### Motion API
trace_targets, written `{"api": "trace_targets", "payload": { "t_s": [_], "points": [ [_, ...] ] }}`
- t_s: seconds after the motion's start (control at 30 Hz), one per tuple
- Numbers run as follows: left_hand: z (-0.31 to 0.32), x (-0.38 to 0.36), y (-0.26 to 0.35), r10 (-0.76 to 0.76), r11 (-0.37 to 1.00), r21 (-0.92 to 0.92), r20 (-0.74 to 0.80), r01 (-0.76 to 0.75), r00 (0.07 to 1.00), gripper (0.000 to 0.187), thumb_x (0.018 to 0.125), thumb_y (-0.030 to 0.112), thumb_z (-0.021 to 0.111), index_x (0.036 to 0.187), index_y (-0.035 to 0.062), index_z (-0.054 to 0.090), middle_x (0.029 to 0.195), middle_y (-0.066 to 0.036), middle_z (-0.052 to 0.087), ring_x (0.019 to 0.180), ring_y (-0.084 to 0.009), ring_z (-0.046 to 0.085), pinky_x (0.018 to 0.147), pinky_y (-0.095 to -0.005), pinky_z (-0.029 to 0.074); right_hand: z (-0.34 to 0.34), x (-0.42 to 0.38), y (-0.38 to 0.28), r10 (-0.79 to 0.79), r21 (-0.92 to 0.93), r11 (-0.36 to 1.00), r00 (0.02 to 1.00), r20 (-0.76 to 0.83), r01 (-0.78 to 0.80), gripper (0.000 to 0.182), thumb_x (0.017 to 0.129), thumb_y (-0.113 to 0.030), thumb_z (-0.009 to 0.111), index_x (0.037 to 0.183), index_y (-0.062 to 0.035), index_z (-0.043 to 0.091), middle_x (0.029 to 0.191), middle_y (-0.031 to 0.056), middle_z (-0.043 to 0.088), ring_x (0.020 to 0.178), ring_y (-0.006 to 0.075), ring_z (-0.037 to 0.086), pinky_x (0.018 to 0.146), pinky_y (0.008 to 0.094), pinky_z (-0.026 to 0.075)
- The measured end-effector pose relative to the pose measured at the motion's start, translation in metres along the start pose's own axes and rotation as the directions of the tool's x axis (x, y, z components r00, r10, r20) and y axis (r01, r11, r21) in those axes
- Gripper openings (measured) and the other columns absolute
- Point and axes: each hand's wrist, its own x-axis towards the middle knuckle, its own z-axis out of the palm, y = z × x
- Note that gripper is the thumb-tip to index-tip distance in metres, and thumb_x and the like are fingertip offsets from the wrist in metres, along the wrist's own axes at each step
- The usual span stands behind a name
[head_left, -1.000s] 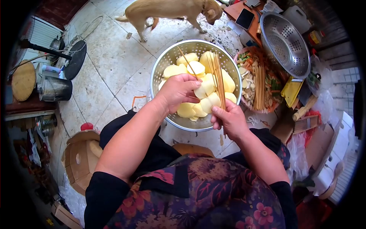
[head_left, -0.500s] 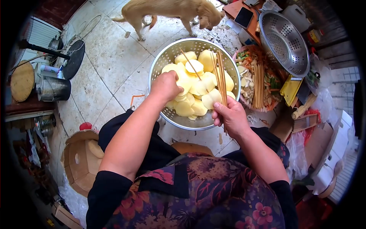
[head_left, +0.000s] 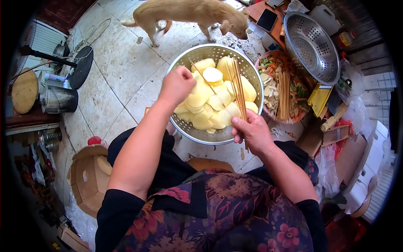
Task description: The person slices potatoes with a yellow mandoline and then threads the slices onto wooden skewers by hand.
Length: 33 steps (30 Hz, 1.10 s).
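A perforated metal colander (head_left: 171, 119) holds many pale yellow potato slices (head_left: 200, 119). At its left rim, my left hand (head_left: 179, 85) is closed with the fingers curled in; whether anything is inside them is hidden. My right hand (head_left: 253, 131), at the lower right rim, grips a bundle of thin wooden skewers (head_left: 239, 90) pointing upward. One separate skewer (head_left: 201, 75) slants across the slices from upper left, its tip free. Threaded potato slices (head_left: 229, 114) lie along it toward my right fingers.
A tan dog (head_left: 180, 11) stands beyond the colander. To the right are a basin of cut vegetables (head_left: 268, 67) with more skewers (head_left: 283, 96) across it, and a second colander (head_left: 311, 47). A phone (head_left: 267, 19) lies behind. A cardboard box (head_left: 86, 178) sits at lower left.
My left hand has lifted up and slightly left, away from the slices. The slanting skewer's free end has shifted left. The dog's head has moved a little right.
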Motion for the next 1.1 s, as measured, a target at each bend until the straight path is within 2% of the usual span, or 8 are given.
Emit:
{"api": "trace_targets", "payload": {
  "t_s": [0.07, 0.1, 0.17, 0.3, 0.7, 0.93, 1.0, 1.1],
  "points": [
    [-0.009, 0.003, 0.005, -0.191, 0.825, -0.544, -0.012, 0.154, 0.981, 0.018, 0.08, 0.008, 0.06, 0.097, 0.0045, 0.057, 0.087, -0.007, 0.063, 0.071, -0.015, 0.06, 0.061, -0.0266, 0.05, 0.001, -0.002, 0.001, 0.017, -0.003, 1.0, 1.0, 0.022, -0.017, 0.017, 0.091, -0.017, 0.057, 0.103, -0.0046, 0.054, 0.068, 0.0017, 0.058, 0.049, 0.0083, 0.053, 0.045, 0.0185, 0.04],
    [-0.013, 0.003, 0.006, -0.191, 0.825, -0.544, -0.014, 0.153, 0.981, 0.018, 0.08, 0.008, 0.06, 0.097, 0.0045, 0.057, 0.087, -0.007, 0.063, 0.071, -0.015, 0.06, 0.061, -0.0266, 0.05, 0.001, -0.003, 0.001, 0.036, -0.005, 0.999, 0.998, 0.043, -0.036, 0.018, 0.091, -0.017, 0.057, 0.103, -0.0045, 0.054, 0.068, 0.0018, 0.058, 0.049, 0.0086, 0.053, 0.045, 0.0186, 0.04],
    [-0.022, 0.004, 0.006, -0.245, 0.475, -0.862, 0.067, 0.18, 0.967, 0.028, 0.08, 0.005, 0.058, 0.108, 0.0011, 0.054, 0.096, -0.01, 0.061, 0.077, -0.0181, 0.06, 0.063, -0.0284, 0.052, 0.002, -0.004, 0.001, 0.041, -0.01, 0.999, 0.998, 0.048, -0.041, 0.018, 0.091, -0.017, 0.057, 0.103, -0.0045, 0.054, 0.068, 0.002, 0.058, 0.048, 0.0088, 0.053, 0.044, 0.0187, 0.04],
    [-0.028, 0.006, 0.003, -0.269, 0.345, -0.923, 0.076, 0.169, 0.96, 0.029, 0.083, 0.002, 0.052, 0.112, 0.0009, 0.05, 0.1, -0.012, 0.06, 0.082, -0.0203, 0.061, 0.067, -0.0311, 0.053, 0.003, -0.004, 0.0, 0.048, -0.01, 0.999, 0.997, 0.067, -0.047, 0.018, 0.091, -0.017, 0.057, 0.103, -0.0046, 0.054, 0.068, 0.0019, 0.057, 0.048, 0.0092, 0.053, 0.044, 0.0191, 0.04],
    [-0.033, 0.009, 0.002, -0.267, 0.314, -0.947, -0.019, 0.068, 0.964, 0.027, 0.085, 0.002, 0.048, 0.112, 0.0003, 0.045, 0.102, -0.015, 0.057, 0.088, -0.0232, 0.06, 0.077, -0.0378, 0.053, 0.005, -0.005, -0.001, 0.052, -0.018, 0.999, 0.997, 0.056, -0.051, 0.016, 0.09, -0.015, 0.057, 0.1, -0.0031, 0.054, 0.065, 0.0042, 0.057, 0.048, 0.0115, 0.053, 0.045, 0.0208, 0.044],
    [-0.032, 0.007, 0.004, -0.232, 0.355, -0.935, -0.069, 0.018, 0.97, 0.025, 0.083, 0.002, 0.048, 0.108, 0.0004, 0.047, 0.1, -0.014, 0.058, 0.087, -0.0231, 0.061, 0.077, -0.0383, 0.053, 0.002, -0.004, 0.0, 0.054, -0.03, 0.998, 0.996, 0.076, -0.051, 0.018, 0.091, -0.017, 0.057, 0.105, -0.0048, 0.055, 0.066, 0.0016, 0.057, 0.047, 0.0094, 0.052, 0.043, 0.0191, 0.04],
    [-0.03, 0.007, 0.003, -0.196, 0.496, -0.868, -0.12, -0.007, 0.973, 0.021, 0.083, 0.005, 0.05, 0.104, 0.0013, 0.049, 0.098, -0.013, 0.059, 0.086, -0.0232, 0.061, 0.075, -0.0381, 0.054, 0.001, -0.004, 0.0, 0.059, -0.041, 0.998, 0.996, 0.063, -0.057, 0.019, 0.091, -0.017, 0.057, 0.105, -0.0048, 0.055, 0.065, 0.0016, 0.057, 0.046, 0.0096, 0.052, 0.043, 0.019, 0.039],
    [-0.025, 0.004, 0.007, -0.237, 0.476, -0.879, -0.088, 0.037, 0.967, 0.018, 0.085, 0.01, 0.051, 0.102, 0.0021, 0.051, 0.097, -0.013, 0.059, 0.085, -0.0236, 0.062, 0.073, -0.0377, 0.055, 0.001, -0.004, -0.001, 0.049, -0.046, 0.998, 0.997, 0.059, -0.046, 0.019, 0.091, -0.016, 0.057, 0.106, -0.0048, 0.055, 0.066, 0.0015, 0.056, 0.047, 0.0095, 0.052, 0.043, 0.0192, 0.04]
  ]
}}
